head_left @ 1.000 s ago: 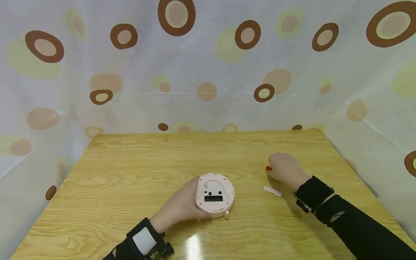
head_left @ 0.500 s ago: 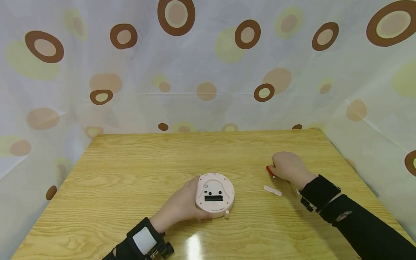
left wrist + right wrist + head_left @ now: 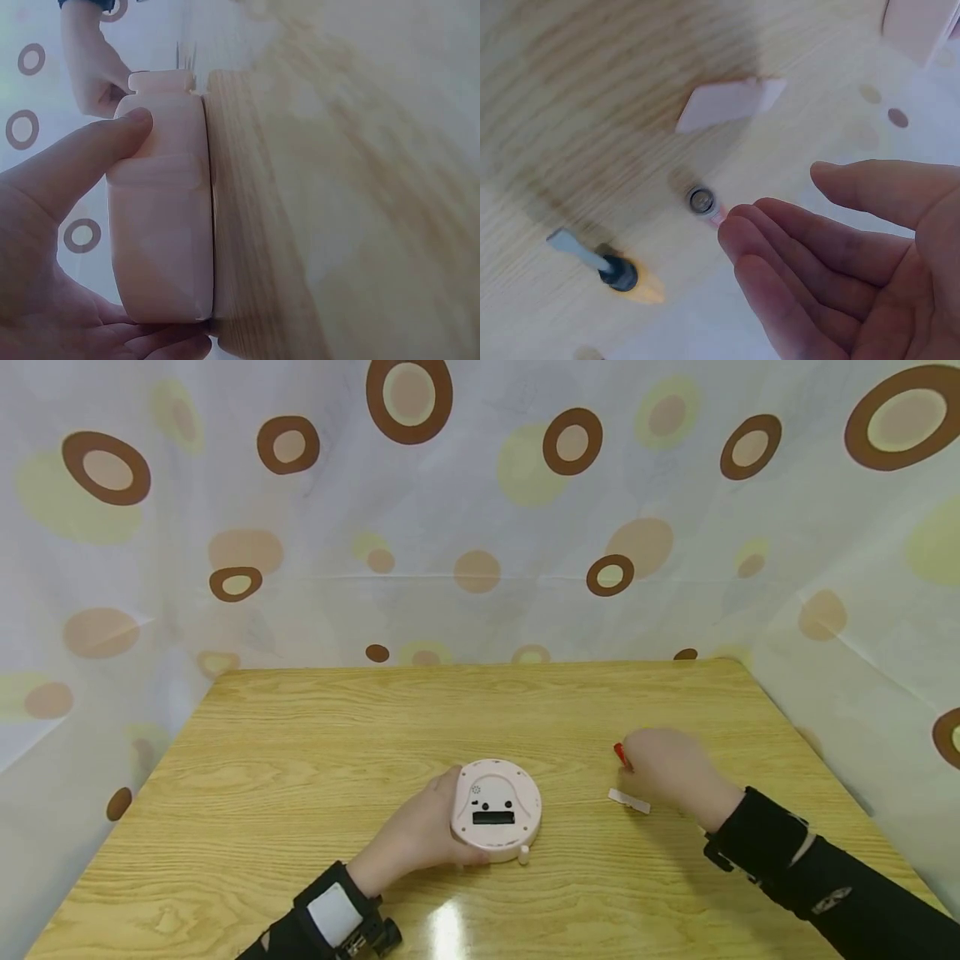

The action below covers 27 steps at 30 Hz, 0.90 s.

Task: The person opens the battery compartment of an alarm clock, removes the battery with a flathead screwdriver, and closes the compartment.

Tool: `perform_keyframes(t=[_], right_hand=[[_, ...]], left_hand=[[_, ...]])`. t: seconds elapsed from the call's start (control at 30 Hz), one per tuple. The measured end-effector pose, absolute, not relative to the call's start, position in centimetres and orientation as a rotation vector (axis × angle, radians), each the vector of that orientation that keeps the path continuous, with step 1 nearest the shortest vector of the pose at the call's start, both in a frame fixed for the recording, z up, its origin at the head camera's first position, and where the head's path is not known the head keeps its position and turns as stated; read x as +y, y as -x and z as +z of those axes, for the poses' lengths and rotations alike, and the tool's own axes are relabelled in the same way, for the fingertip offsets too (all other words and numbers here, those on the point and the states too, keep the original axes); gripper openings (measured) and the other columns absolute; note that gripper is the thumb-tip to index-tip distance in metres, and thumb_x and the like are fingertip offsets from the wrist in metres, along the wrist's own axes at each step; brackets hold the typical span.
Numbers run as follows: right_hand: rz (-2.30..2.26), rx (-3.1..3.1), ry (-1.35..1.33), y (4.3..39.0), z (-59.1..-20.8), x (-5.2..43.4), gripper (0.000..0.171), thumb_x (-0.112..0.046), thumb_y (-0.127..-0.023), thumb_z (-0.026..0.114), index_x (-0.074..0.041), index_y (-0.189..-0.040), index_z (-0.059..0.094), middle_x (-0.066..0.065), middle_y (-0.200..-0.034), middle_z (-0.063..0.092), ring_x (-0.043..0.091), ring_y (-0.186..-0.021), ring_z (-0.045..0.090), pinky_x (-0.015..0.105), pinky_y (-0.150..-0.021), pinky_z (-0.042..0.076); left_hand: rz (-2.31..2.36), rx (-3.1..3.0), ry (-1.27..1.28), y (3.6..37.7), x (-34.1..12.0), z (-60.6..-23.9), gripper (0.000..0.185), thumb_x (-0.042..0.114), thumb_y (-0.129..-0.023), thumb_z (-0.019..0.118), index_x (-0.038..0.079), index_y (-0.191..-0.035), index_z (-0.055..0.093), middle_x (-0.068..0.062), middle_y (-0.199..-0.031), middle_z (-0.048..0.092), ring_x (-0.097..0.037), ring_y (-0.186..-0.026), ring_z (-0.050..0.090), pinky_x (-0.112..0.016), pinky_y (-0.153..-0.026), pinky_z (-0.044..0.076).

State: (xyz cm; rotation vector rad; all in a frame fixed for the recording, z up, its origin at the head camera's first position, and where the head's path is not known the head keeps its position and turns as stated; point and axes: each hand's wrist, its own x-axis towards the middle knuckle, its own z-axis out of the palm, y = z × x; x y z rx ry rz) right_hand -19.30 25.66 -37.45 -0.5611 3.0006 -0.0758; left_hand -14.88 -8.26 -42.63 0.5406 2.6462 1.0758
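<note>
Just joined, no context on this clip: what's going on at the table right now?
A person sits at a wooden table. Their left hand grips the rim of a round pink clock lying face down, its battery slot open and dark. The right hand is over a red battery, fingers relaxed and touching or nearly touching it rather than gripping it. A small white cover piece lies beside that hand, and the right wrist view also shows a small screwdriver on the table.

Round device mid-table, cover strip to its right, screwdriver behind strip
</note>
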Motion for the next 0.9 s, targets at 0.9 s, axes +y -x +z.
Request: perform_keyframes(t=[0.9], right_hand=[[-0.019,3.084,0.808,16.2,-39.1,24.3,0.051,-0.010,-0.090,0.082,-0.022,-0.061,0.041,-0.010,-0.064,0.021,0.006,-0.059,0.026,0.020,-0.055,0.022]], left_hand=[[1.112,2.631,-0.557,14.8,-8.2,-42.5,0.121,0.032,-0.069,0.101,-0.003,-0.162,0.033,-0.026,-0.156,0.051,-0.040,-0.143,0.054,-0.059,-0.119,0.046]])
